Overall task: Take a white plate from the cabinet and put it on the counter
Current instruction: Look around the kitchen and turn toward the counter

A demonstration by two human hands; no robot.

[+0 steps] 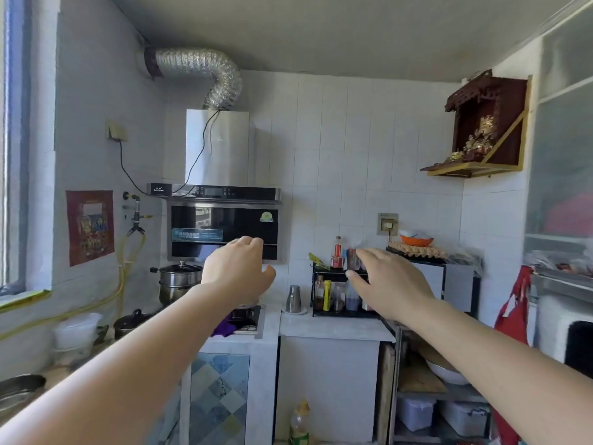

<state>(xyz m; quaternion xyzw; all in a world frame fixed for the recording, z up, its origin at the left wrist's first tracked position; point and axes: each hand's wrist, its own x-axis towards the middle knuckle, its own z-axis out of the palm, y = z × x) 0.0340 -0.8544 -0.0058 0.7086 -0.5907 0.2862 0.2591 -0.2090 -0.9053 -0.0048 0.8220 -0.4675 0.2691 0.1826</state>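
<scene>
From the head camera, you are standing in a narrow kitchen with both arms stretched out ahead of you at about chest height, and neither hand has anything in it. Your left hand (239,271) is loosely curled, fingers bent forward and thumb out to the side, hanging in the air in front of the black range hood (224,228); it touches nothing. Your right hand (390,284) is spread flat, palm down, fingers extended toward the small black spice rack (340,293) on the counter (333,327), again gripping nothing. No white plate shows anywhere in this view, so I cannot tell you where it sits. The likeliest home for it is the tall cabinet with frosted panels (561,175) at the far right edge, only partly in frame and too cloudy to read through; something reddish shows behind the glass, but no plate shape. By my reading, the task has hardly started: the cabinet is not opened, nothing is picked up, nothing is set down. What remains is all of it: turn toward the cabinet, open it, find and lift a plate, and carry it over. For the landing spot, the bare stretch of counter in front of the steel cup (293,300) looks free, while the stove (247,316) side to its left is crowded with a stacked steel pot (179,281) and a dark lidded pot (133,324).
</scene>
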